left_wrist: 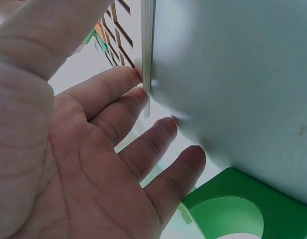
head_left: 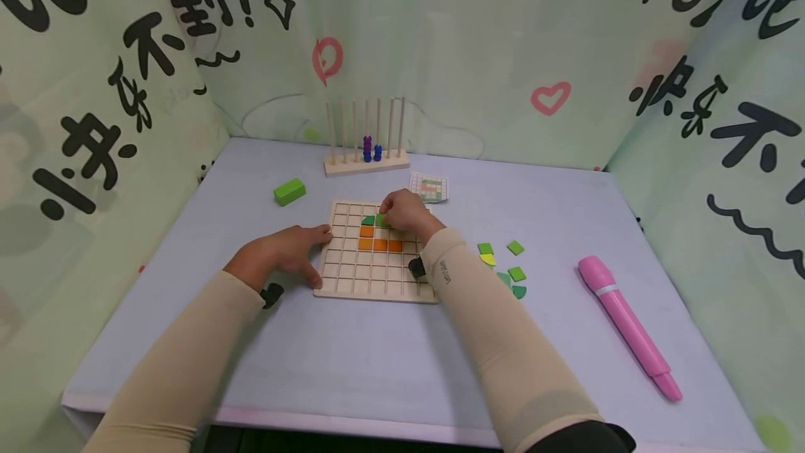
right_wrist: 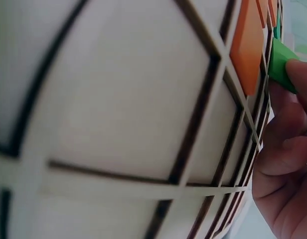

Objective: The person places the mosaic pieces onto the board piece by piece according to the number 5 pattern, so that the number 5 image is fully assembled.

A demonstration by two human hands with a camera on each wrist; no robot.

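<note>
The right hand [head_left: 405, 212] is pinching a flat bright-green tile [right_wrist: 279, 62] at the upper part of a pale wooden grid board [head_left: 358, 278], beside a dark-green rounded tile [head_left: 367, 220]. The left hand [head_left: 283, 250], fingers loosely extended, is touching the board's left edge. Beneath, a white-covered table [head_left: 314, 362] is supporting everything, and pale-green curtains [head_left: 453, 33] with black lettering are hanging around its back and sides. The left wrist view is revealing a rounded hollow in a green block [left_wrist: 278, 204], which is looking solid from the head; only the head view is showing a pink pen-shaped stick [head_left: 632, 327].
</note>
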